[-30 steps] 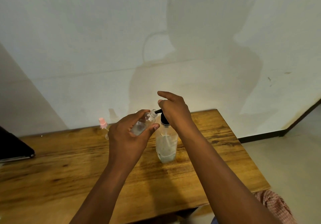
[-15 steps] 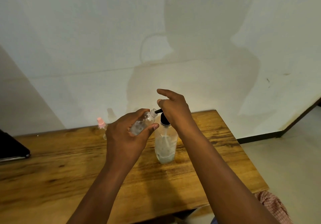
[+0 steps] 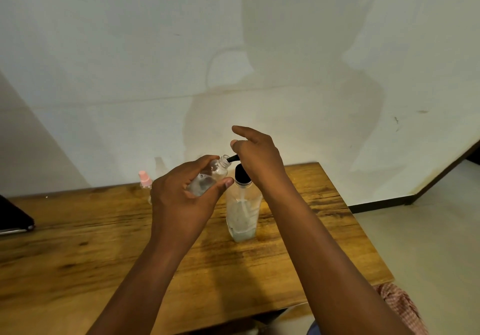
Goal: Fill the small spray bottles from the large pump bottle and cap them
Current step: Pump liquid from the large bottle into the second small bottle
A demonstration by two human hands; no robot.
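Two hands are at work over the wooden tabletop (image 3: pixel 78 243), and I count three bottles in all — one large, two small. The large pump bottle (image 3: pixel 242 212) stands upright on the tabletop, clear-walled with a little pale liquid low inside and a black pump head on top. The right hand (image 3: pixel 257 158) rests on that pump head; its index finger sticks out straight and the other fingers curve loosely over the top, though I cannot tell how firmly they press.

The left hand (image 3: pixel 181 202) grips the first small spray bottle (image 3: pixel 207 178), fingers and thumb curled round its clear body. It is held off the tabletop and tilted, with its uncapped mouth up against the tip of the black spout. Some clear liquid shows inside it.

The second small bottle (image 3: pixel 145 182) stands farther back near the wall, just left of the left hand and partly hidden by it — its pink cap is on.

One dark flat object (image 3: pixel 13 217) lies at the left edge of the tabletop, cut off by the frame. A bit of checked pink cloth (image 3: pixel 400 306) shows at the lower right.
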